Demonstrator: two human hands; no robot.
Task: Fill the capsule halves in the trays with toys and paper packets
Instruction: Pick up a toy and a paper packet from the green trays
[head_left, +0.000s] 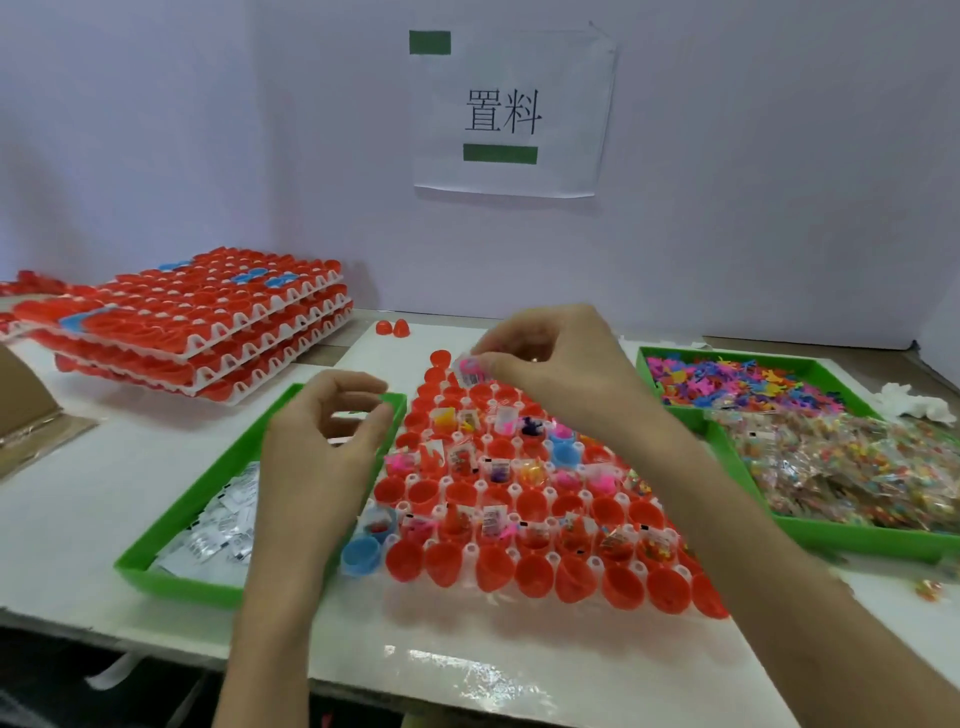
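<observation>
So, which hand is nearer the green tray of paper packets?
Left. The left hand is over the green tray's right edge; the right hand is over the capsule tray, holding a packet.

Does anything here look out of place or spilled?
Yes. Two red capsule halves lie loose on the table beyond the tray, and one toy packet sits outside the green bin at the right.

The right forearm (727, 493) hides capsule tray (470, 548) cups nearest the counter's (78, 509) right edge. The right hand's (550, 358) grip pinches a blur, perhaps a small packet (470, 370). The tray stack (182, 322) is cut off at the left.
</observation>
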